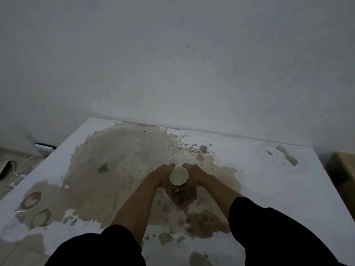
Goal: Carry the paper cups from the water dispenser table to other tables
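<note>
Both hands — left [162, 176], right [194, 175] — wrap closed around the cup [179, 177], one on each side, above a brown-stained white table [269, 179] by the wall [172, 64].

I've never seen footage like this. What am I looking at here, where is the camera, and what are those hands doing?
There is no machine here: a person wears a camera on the head, looking forward and down, so you see their own arms in dark sleeves. The left hand and right hand together clasp a pale paper cup, one on each side. Whether it rests on the surface or is lifted, I cannot tell. Below is a white table against a wall, covered by a large brownish stain with ring marks near its left edge.
</note>
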